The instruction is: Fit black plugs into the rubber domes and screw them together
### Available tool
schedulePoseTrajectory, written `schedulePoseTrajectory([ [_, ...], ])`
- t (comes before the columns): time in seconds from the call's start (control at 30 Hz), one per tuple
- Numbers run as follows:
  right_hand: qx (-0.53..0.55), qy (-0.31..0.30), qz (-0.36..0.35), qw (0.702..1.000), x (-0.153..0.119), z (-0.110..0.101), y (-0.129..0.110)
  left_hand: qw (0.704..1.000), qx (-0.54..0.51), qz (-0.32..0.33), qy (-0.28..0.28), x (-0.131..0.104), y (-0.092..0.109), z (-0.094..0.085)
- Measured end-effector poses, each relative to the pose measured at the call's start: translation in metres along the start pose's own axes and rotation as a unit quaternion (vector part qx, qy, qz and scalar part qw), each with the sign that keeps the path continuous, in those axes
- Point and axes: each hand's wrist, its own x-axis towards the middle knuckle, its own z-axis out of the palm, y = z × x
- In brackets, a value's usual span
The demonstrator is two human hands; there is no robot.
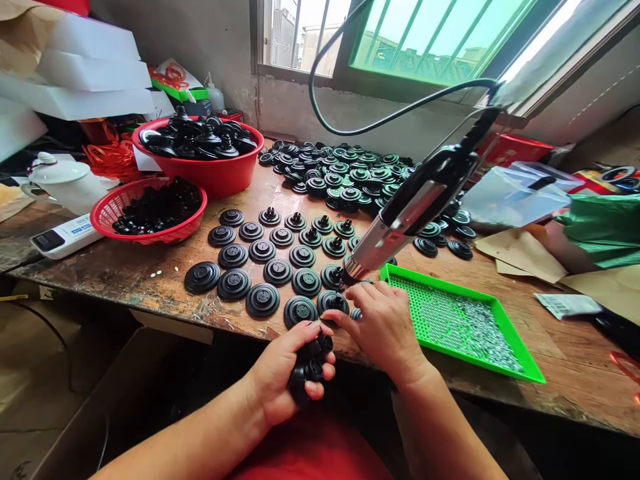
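Observation:
My left hand (pixel 287 370), at the table's front edge, is wrapped round several small black knobs (pixel 313 363). Just right of it, my right hand (pixel 383 320) is over the front of the rows of black discs, thumb and fingers bent near a disc (pixel 333 302); whether it holds anything is hidden. Flat black discs (pixel 264 300) lie in rows on the wooden table (pixel 170 283). Those toward the back and right, such as one disc (pixel 344 229), have knobs standing on their centres. A silver and black power screwdriver (pixel 395 227) hangs tilted, its tip by my right fingers.
A green tray (pixel 531 369) of small screws lies at right. Red basins (pixel 240 175) and a red basket (pixel 187 230) with black parts stand left. A large heap of discs (pixel 345 173) lies behind. A clear box (pixel 515 197), cardboard and a brush (pixel 567 305) are right.

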Motion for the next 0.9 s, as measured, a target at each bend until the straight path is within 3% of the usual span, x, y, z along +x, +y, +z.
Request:
schedulePoseTrajectory([
  [0.1, 0.136, -0.005, -0.014, 0.991, -0.006, -0.015, -0.006, 1.0, -0.011, -0.021, -0.01, 0.0, 0.001, -0.001],
  [0.2, 0.275, -0.079, -0.024, 0.958, -0.008, -0.025, -0.018, 0.998, -0.017, -0.044, -0.03, 0.001, 0.001, -0.002],
  [0.3, 0.344, -0.133, -0.015, 0.929, -0.007, -0.026, -0.027, 0.998, -0.017, -0.046, -0.041, 0.001, 0.0, -0.004],
  [0.5, 0.43, -0.078, 0.015, 0.899, -0.005, -0.009, -0.034, 0.997, -0.015, -0.056, -0.046, -0.003, 0.002, -0.014],
  [0.63, 0.358, -0.022, 0.016, 0.933, -0.001, 0.008, -0.04, 0.998, -0.017, -0.054, -0.037, -0.009, 0.001, -0.026],
  [0.73, 0.273, -0.02, -0.021, 0.962, 0.003, 0.018, -0.041, 0.999, -0.002, -0.045, -0.029, -0.015, -0.001, -0.035],
  [0.9, 0.219, -0.031, -0.049, 0.974, 0.006, 0.025, -0.042, 0.999, 0.008, -0.009, -0.042, -0.021, 0.002, -0.041],
])
